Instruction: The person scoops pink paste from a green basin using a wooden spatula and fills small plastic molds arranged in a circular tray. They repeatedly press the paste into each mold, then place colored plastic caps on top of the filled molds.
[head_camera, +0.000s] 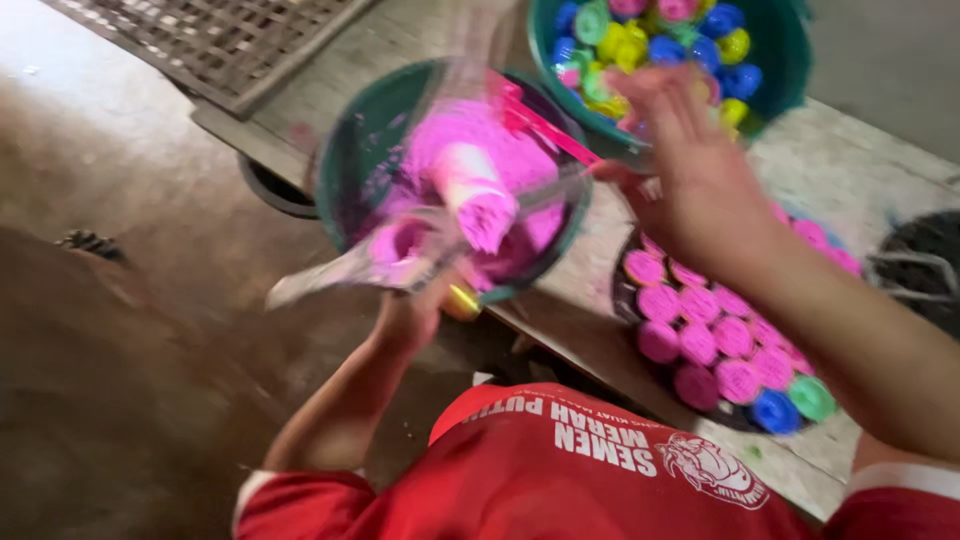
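Observation:
My left hand (410, 315) grips a small yellow container (462, 300) at the near rim of a green basin (340, 170) holding pink powder (470, 170). A clear plastic sheet (335, 272), blurred, lies across the basin by that hand. My right hand (690, 170) pinches the end of a thin pink stick (545, 125) that reaches over the powder. Below my right forearm, a dark round tray (620, 290) carries several small containers filled with pink powder (700, 340), plus a blue one (775, 410) and a green one (812, 395).
A second green basin (545, 40) at the top holds several small containers in mixed colours. All this rests on a concrete slab (850, 160). A metal grate (230, 40) lies top left and a black basket (930, 260) at the right edge. Bare earth floor (120, 330) fills the left.

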